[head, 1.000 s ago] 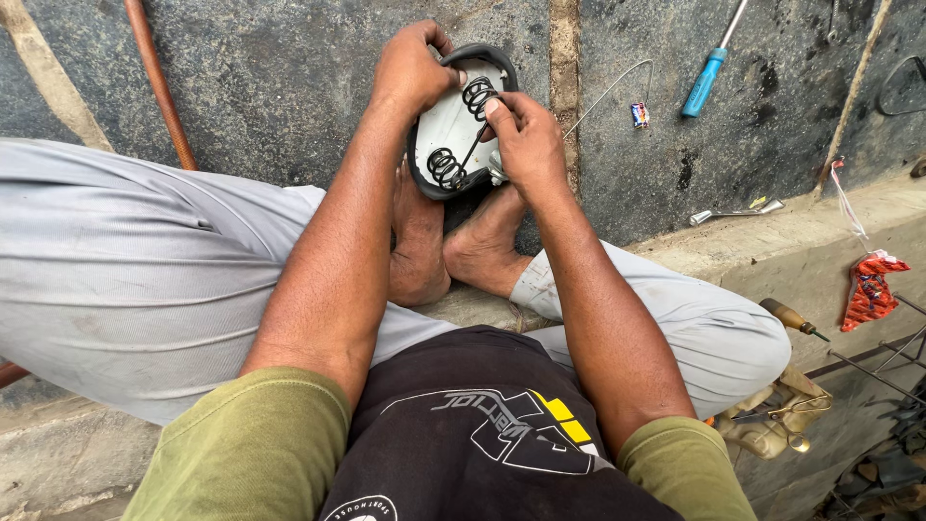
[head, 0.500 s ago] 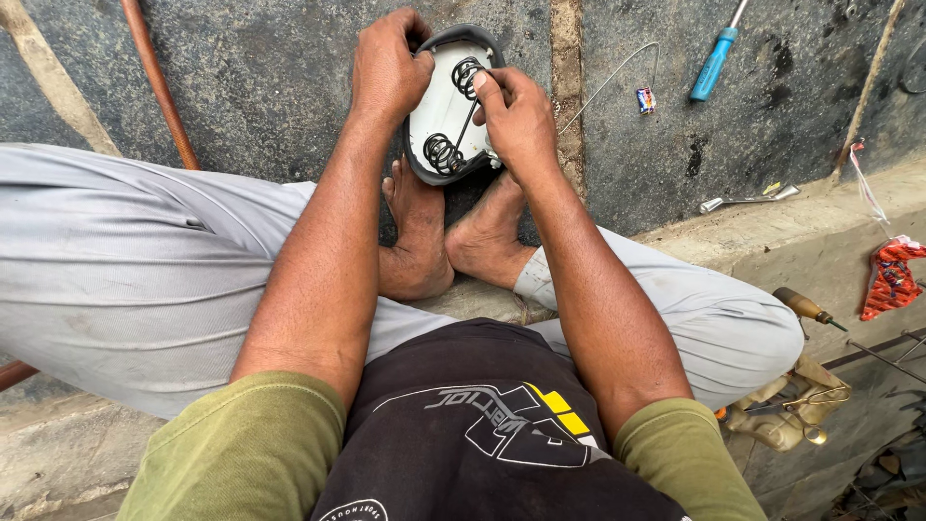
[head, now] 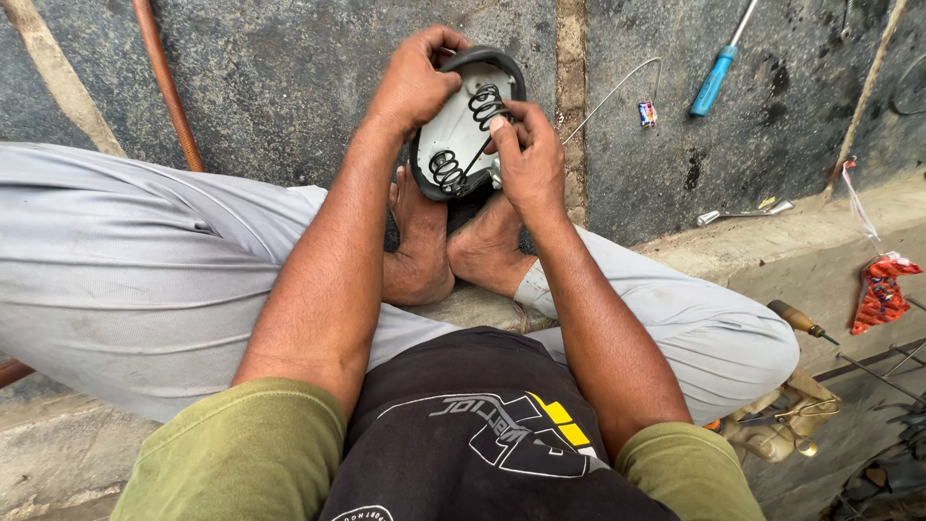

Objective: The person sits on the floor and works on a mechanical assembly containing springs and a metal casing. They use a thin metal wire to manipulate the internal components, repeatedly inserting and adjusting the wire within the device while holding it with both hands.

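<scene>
A person seated cross-legged on a dark stone floor (head: 289, 87) holds a bicycle saddle (head: 461, 125) upside down above their bare feet, its pale underside turned up toward the camera. The saddle's long axis runs from lower left to upper right, the broad end away from the person and the narrower end down near the feet. A black rim frames the off-white shell, and two black coil springs (head: 485, 104), joined by a dark wire rail, sit against it, one near each end.

The left hand (head: 415, 82) has its grip clamped over the saddle's upper left rim, fingers curled around the edge. The right hand (head: 526, 159) is closed against the right side, thumb pressed to the upper spring.

The floor is rough and mottled, crossed by a pale mortar joint. A blue-handled screwdriver (head: 716, 75) lies well apart at upper right, pointing up and right; a small, bright wrapper (head: 647, 114) lies between it and the saddle, beside a bent thin wire (head: 617, 89). A rust-coloured pipe (head: 164, 82) slants along the left. On the concrete ledge to the right lie a wooden-handled screwdriver (head: 799, 318) and a crumpled red packet (head: 880, 294).
</scene>
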